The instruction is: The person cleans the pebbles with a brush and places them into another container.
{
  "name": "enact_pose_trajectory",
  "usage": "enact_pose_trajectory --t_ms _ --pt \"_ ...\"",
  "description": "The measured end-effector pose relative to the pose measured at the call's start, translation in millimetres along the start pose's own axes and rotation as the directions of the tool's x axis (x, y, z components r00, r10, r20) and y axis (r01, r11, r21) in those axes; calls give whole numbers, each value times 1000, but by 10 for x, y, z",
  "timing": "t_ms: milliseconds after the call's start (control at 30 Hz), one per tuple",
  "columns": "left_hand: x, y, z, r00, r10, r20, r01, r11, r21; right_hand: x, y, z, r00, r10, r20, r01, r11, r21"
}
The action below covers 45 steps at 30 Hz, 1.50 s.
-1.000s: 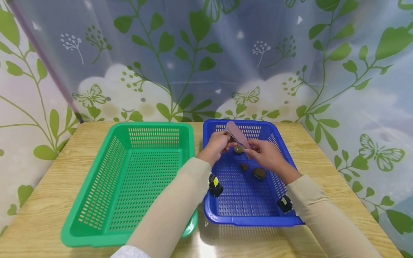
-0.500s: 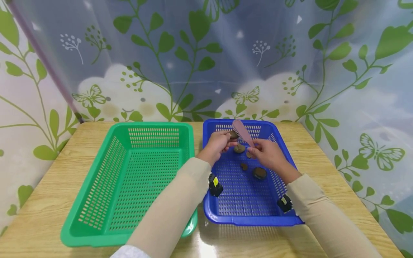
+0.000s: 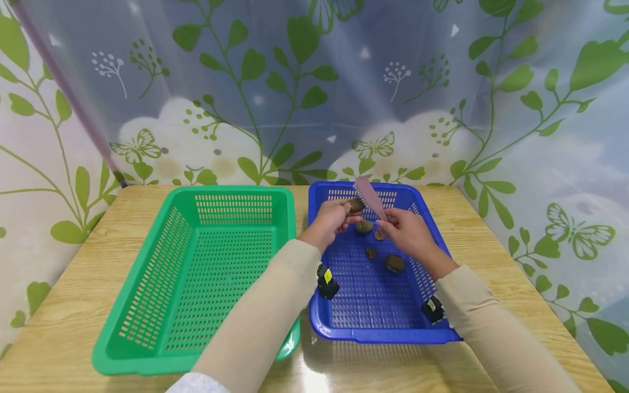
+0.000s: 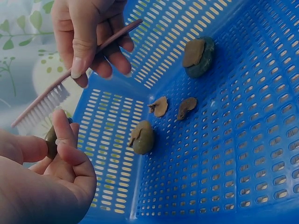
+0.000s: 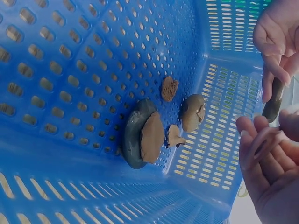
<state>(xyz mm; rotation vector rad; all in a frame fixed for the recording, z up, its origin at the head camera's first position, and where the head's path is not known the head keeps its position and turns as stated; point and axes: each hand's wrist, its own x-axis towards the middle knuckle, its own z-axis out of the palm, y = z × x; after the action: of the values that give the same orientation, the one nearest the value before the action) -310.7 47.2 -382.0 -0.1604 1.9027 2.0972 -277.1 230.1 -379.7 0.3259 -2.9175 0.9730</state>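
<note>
Two plastic baskets stand side by side on a wood-grain worktop: a green basket and, to its right, a blue basket. Over the far part of the blue one, the left hand pinches an olive-brown stone, thumb and fingers clamped on it. The right hand has its fingers closed round the handle of a pink brush, whose head slants up and leftward with its white bristles towards that stone. They are close together, though from these angles I cannot tell whether bristles and stone actually touch.

More lies on the floor of the blue basket. A dark, bluish-green stone (the biggest one in there) has a flat brown patch on its face. Near the far wall rests a rounded olive stone with a brown bit stuck to its side. Two small brown pieces lie loose near it: a thin, curled flake and a rough, darker crumb.

Both arms wear beige sleeves, and a leaf-patterned curtain hangs behind the worktop.
</note>
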Motion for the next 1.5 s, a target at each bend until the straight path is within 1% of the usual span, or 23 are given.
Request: enact_pose_trajectory --t_ms 200,333,533,700,800,867,967,1100,1233,1333,1500 --pt "-13 1 -7 1000 2 -11 -2 1000 15 4 -5 14 996 -75 54 74 997 6" --pt "-12 0 -8 1000 4 -11 -4 1000 14 2 -5 16 994 -84 76 85 996 -6" --pt "-1 4 -9 1000 3 -10 -3 1000 15 -2 3 5 997 -50 59 51 999 -9" --pt "-5 8 -14 1000 -8 -2 8 1000 5 -8 -3 -14 999 22 27 -21 999 -43" --pt "-7 11 -15 1000 -8 0 8 1000 -2 -8 -12 -20 999 48 0 -48 997 -55" --pt "-6 11 -15 1000 -8 0 8 1000 -2 -5 -15 -20 999 36 -10 -36 998 -42" --pt "-2 7 -12 1000 -7 -4 7 1000 8 -2 -10 -8 1000 -7 -2 7 1000 -22" --pt "-5 -4 -5 1000 -7 -11 7 1000 24 2 3 15 997 -69 44 68 998 7" --pt "-16 -13 0 1000 -4 -16 5 1000 21 -11 -8 19 989 -110 98 109 994 18" --pt "-18 -15 0 1000 -3 -16 3 1000 14 -19 -15 21 987 -116 114 113 993 26" --pt "-15 -7 -4 1000 -7 -9 7 1000 -7 -18 -8 23 990 -112 89 111 994 18"
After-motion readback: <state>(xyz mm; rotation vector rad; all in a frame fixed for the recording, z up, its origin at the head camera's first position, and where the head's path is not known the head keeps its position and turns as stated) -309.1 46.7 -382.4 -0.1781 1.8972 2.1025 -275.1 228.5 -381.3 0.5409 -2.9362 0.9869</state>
